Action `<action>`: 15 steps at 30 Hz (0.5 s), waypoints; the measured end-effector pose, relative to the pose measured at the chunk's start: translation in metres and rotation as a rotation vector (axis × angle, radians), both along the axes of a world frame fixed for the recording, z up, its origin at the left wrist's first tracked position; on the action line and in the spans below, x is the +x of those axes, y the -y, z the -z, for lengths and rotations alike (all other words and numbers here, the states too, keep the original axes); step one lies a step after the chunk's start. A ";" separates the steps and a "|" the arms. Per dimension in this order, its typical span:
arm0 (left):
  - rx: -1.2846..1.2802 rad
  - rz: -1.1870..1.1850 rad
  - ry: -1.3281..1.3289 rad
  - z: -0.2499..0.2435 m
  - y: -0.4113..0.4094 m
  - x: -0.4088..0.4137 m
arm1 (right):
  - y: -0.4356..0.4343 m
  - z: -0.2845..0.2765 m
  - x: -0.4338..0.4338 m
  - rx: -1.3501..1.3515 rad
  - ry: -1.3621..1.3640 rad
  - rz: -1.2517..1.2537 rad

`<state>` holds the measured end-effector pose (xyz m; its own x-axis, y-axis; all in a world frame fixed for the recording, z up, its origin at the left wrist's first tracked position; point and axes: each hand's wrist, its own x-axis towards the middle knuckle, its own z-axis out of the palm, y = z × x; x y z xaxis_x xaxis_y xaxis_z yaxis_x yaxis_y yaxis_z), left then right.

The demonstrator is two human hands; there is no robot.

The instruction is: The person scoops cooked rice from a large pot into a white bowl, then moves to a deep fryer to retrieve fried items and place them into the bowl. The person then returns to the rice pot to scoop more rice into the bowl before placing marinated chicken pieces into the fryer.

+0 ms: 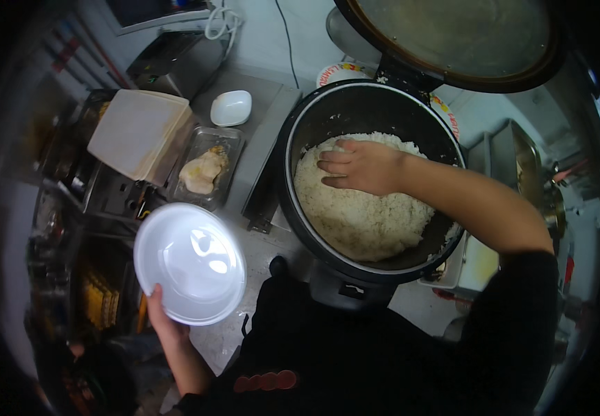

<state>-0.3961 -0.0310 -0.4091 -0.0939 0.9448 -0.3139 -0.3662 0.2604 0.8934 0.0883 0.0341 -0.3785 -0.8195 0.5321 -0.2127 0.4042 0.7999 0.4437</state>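
Observation:
My left hand (166,314) grips a white plastic bowl (175,270) by its near rim, thumb over the edge. The bowl is empty and shiny inside. My right hand (365,165) rests palm down on a mound of cooked white rice (354,226), its fingers spread on the surface. The rice is in a large dark rice cooker (367,106) in front of me. Its hinged round lid (461,31) stands raised at the back right. What lies under my right palm is hidden.
Left of the cooker, a metal tray (229,171) holds a pale piece of food, probably chicken (203,171). A small white dish (231,108) and stacked white boards or lids (141,132) stand nearby. Metal containers (526,151) are at the right.

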 end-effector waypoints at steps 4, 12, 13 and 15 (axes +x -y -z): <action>-0.172 0.132 0.021 0.086 -0.019 -0.004 | -0.028 0.055 0.026 -0.077 0.139 0.001; -0.222 0.599 -0.128 0.111 -0.050 0.031 | -0.052 0.025 0.015 -0.105 0.325 0.000; -0.221 0.606 -0.147 0.110 -0.054 0.034 | -0.055 0.029 0.016 -0.164 0.361 0.038; -0.222 0.626 -0.184 0.109 -0.060 0.042 | -0.055 0.035 0.019 -0.286 0.434 0.118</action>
<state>-0.3546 0.0294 -0.5185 0.3787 0.7537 -0.5371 0.0654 0.5571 0.8278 0.1072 0.0894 -0.4130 -0.5621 0.4865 -0.6689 0.3269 0.8736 0.3606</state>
